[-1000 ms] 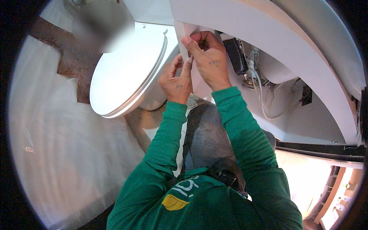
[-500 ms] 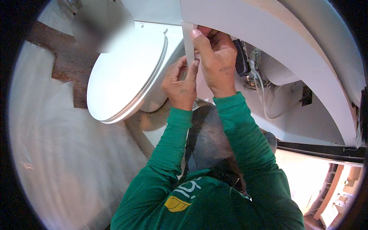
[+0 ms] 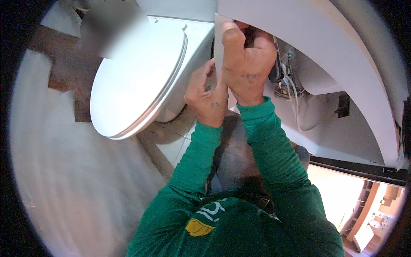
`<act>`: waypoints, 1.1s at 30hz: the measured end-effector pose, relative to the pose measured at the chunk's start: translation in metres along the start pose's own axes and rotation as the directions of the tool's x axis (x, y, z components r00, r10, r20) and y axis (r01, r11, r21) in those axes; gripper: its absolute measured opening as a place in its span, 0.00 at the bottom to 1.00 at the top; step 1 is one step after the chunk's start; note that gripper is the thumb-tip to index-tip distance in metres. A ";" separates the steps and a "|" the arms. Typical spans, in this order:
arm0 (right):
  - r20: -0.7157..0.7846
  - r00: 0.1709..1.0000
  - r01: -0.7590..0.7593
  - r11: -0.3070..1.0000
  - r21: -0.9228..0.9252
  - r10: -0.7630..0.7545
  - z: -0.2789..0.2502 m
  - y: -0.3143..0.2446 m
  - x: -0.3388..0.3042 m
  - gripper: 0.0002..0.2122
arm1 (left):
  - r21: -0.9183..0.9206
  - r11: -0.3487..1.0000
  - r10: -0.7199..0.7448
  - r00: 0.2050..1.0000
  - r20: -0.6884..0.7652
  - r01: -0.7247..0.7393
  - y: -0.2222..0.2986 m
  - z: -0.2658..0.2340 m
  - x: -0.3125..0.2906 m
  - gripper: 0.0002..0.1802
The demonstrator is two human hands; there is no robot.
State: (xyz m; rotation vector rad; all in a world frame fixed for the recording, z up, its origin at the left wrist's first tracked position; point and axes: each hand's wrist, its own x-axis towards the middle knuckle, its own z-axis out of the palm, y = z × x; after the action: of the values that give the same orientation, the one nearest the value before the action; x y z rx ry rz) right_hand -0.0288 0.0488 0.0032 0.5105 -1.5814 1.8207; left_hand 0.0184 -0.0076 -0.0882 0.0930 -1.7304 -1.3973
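A narrow white panel [image 3: 218,40] stands upright beneath the curved white counter edge, beside the toilet. My right hand [image 3: 250,64] is closed around its upper part, thumb on the near edge and the other fingers curled out of sight under the counter. Lower down, my left hand [image 3: 206,96] pinches the same panel; its thumb tip is partly covered by my right hand. The two hands touch or nearly touch. To their left is the white toilet [image 3: 137,81] with its lid down.
The curved white counter [image 3: 317,38] arches overhead on the right. Below it are a pale flexible hose [image 3: 295,109], metal fittings [image 3: 283,91] and a white basin underside [image 3: 314,77]. Crumpled translucent sheeting [image 3: 81,180] covers the floor at left, beside brown flooring [image 3: 64,73].
The whole view has shifted slightly. My left hand has come closer to my right hand, its thumb now overlapped by it. Both hands keep hold of the panel.
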 end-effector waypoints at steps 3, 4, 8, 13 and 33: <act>0.000 0.996 0.087 0.988 -0.131 -0.087 -0.001 0.007 -0.001 0.10 | -0.042 0.999 0.008 1.000 -0.016 -0.008 0.001 -0.001 0.002 0.18; 0.052 0.999 0.013 0.995 -0.101 -0.007 -0.004 0.005 -0.001 0.10 | -0.024 1.000 -0.016 1.000 -0.016 0.016 0.000 0.000 0.001 0.18; 0.179 0.970 -0.141 0.982 -0.128 0.163 -0.034 0.000 -0.007 0.09 | 0.064 0.998 -0.008 1.000 -0.007 0.009 0.007 -0.002 0.006 0.18; 0.206 0.935 -0.253 0.949 -0.190 0.290 -0.065 0.007 -0.031 0.08 | 0.092 0.995 0.049 0.997 -0.059 -0.043 0.002 0.003 -0.002 0.15; 0.122 0.983 -0.116 0.981 -0.158 0.136 -0.013 -0.011 -0.008 0.16 | 0.028 0.999 0.024 0.993 -0.115 -0.021 -0.006 0.006 -0.006 0.16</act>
State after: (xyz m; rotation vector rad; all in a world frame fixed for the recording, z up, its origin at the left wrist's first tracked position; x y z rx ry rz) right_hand -0.0143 0.0606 0.0032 0.4786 -1.8634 1.7727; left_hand 0.0156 -0.0022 -0.0960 0.1658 -1.6498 -1.3272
